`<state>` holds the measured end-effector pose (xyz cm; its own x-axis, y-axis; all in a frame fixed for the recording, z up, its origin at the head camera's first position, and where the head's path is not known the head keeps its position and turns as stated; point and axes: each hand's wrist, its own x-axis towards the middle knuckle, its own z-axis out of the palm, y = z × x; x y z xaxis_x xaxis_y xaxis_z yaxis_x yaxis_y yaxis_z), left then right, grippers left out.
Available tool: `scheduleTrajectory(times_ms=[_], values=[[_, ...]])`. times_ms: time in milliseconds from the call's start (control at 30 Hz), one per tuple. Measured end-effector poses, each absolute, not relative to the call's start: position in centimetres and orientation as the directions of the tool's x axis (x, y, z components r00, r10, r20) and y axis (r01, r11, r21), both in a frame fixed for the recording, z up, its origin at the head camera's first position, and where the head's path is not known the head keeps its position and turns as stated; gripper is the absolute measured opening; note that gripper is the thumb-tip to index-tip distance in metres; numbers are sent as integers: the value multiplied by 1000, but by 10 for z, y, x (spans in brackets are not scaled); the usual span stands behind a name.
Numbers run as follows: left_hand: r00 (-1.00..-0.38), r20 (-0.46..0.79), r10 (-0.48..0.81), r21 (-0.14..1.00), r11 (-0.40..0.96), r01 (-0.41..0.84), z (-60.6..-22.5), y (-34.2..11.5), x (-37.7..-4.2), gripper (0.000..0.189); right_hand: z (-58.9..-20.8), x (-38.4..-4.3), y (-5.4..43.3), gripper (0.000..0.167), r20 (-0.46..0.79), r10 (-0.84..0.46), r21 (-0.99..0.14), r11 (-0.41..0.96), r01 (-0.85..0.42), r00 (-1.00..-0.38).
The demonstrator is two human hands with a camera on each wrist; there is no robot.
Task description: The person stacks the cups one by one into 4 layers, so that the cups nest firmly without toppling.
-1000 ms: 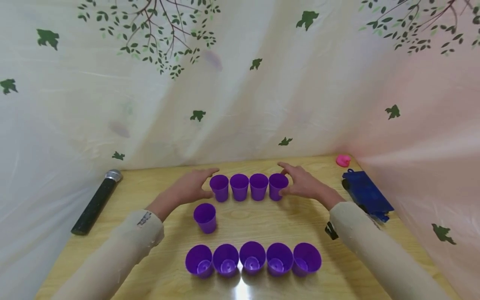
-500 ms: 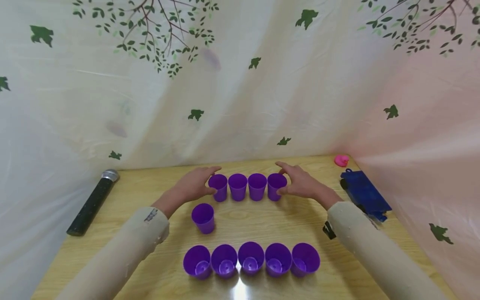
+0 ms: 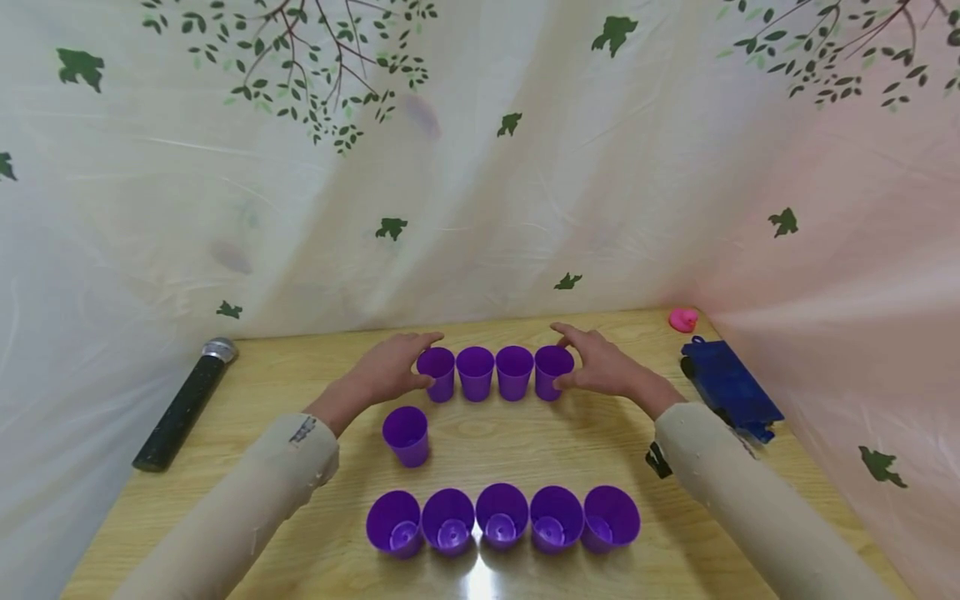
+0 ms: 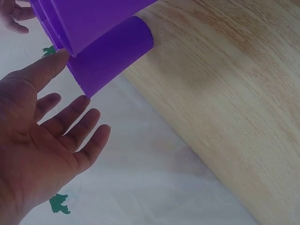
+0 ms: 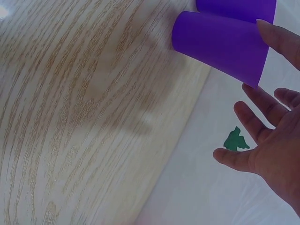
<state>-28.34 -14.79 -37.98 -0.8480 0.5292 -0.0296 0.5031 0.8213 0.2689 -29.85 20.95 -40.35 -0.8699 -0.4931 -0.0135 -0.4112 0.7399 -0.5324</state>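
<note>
Several purple cups stand upright in a back row. My left hand [image 3: 386, 367] is at the leftmost cup [image 3: 440, 385]; its thumb lies across the near side and a forefinger reaches past the far rim. At the row's other end my right hand [image 3: 606, 365] straddles the rightmost cup [image 3: 545, 385] in the same way. In the right wrist view, thumb and a fingertip meet opposite sides of that purple cup's rim [image 5: 220, 44], the other fingers spread. The left wrist view shows the left thumb and fingertips at the cup's rim [image 4: 110, 58].
A single purple cup [image 3: 408, 442] stands in front of the back row, left side. Closer to me runs another row of purple cups [image 3: 501, 533]. A microphone [image 3: 183, 408] lies at left; a blue toy vehicle [image 3: 729, 382] and a pink toy duck [image 3: 683, 320] are at right.
My left hand has moved slightly right, bringing its thumb and fingers round the leftmost cup. The right hand stays at its cup, and the view has shifted a little.
</note>
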Motion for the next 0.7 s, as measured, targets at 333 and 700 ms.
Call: scheduleTrajectory(times_ms=[333,700], values=[[-832,107,544,383,750,540,-370,-166,-264,66,-400,-293,217,94,-24,-484,-548,738,-393,-875],[-845,25,534,425,760,492,-360,-191,-226,59,-399,-281,227,88,28,-503,-541,719,-436,-864]])
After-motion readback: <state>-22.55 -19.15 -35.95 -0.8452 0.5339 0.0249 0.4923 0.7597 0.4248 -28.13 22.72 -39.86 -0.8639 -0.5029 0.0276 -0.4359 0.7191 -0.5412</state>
